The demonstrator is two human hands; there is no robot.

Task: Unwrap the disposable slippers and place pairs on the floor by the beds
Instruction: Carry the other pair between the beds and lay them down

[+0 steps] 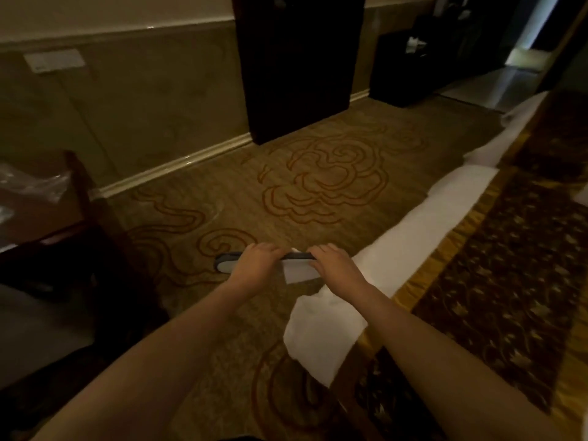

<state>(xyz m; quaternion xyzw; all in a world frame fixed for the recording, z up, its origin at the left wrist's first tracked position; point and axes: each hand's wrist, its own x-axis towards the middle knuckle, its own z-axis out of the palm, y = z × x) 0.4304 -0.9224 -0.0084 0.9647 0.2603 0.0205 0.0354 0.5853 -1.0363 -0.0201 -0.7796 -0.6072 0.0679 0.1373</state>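
Note:
Both my hands grip a pair of flat disposable slippers (226, 263) held sideways over the carpet, dark sole edge up and pale rounded end sticking out to the left. My left hand (259, 261) closes over the left part, my right hand (331, 262) over the right part. A white piece (299, 271) of the slippers hangs between the hands. The bed (496, 249) with a patterned runner and white sheet edge lies directly to the right of my hands.
A patterned carpet (302, 186) covers the floor ahead. A dark wooden table (47, 218) with clear plastic wrapping (31, 183) stands at the left. A dark cabinet (296, 65) stands against the far wall, with a second dark unit (413, 68) to its right.

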